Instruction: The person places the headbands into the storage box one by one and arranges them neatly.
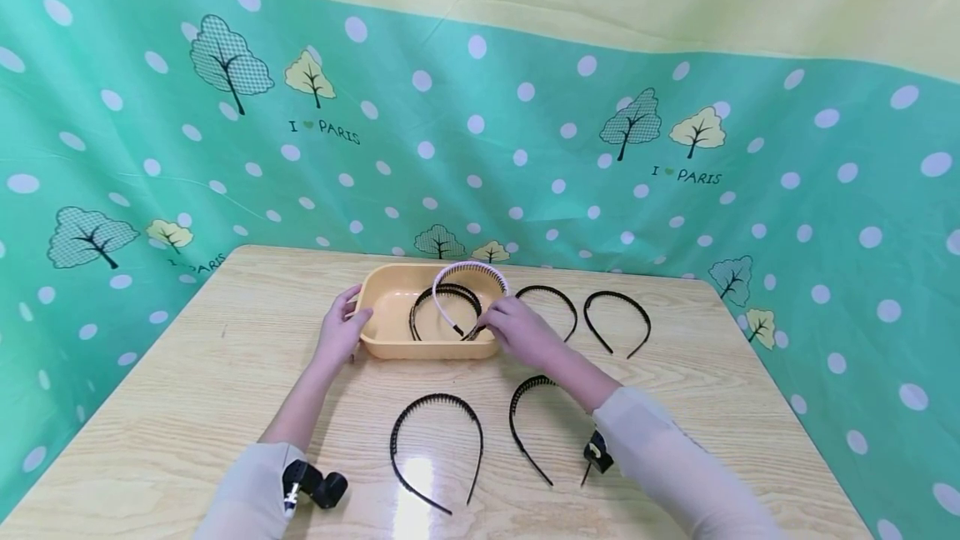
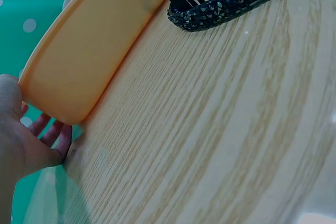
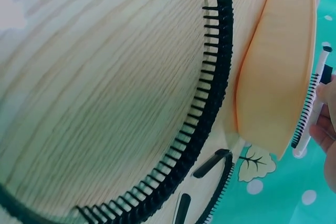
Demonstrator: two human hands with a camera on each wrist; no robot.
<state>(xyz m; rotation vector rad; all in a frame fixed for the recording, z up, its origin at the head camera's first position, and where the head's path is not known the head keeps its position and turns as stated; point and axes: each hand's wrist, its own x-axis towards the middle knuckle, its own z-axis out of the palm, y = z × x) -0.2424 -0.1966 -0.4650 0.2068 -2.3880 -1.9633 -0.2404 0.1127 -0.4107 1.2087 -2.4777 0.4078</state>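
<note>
A pale pink headband (image 1: 444, 275) with dark teeth stands tilted over the right part of a yellow plastic tray (image 1: 420, 351). My right hand (image 1: 521, 327) pinches it near its lower ends, and the right wrist view shows the pink headband (image 3: 313, 98) between thumb and fingers. Inside the tray lie dark headbands (image 1: 414, 317), partly hidden by the pink one; their number I cannot tell. My left hand (image 1: 341, 330) grips the tray's left end. Seen from the left wrist, the thumb is at the rim while the fingers (image 2: 63, 140) are against the outer wall.
On the wooden table (image 1: 247, 340), two black toothed headbands, one at front centre (image 1: 395, 432) and one nearer the right forearm (image 1: 513, 415), lie before the tray. Two more black headbands, one beside the tray (image 1: 573, 311) and one farther right (image 1: 647, 319), lie behind. A patterned curtain (image 1: 517, 190) hangs behind.
</note>
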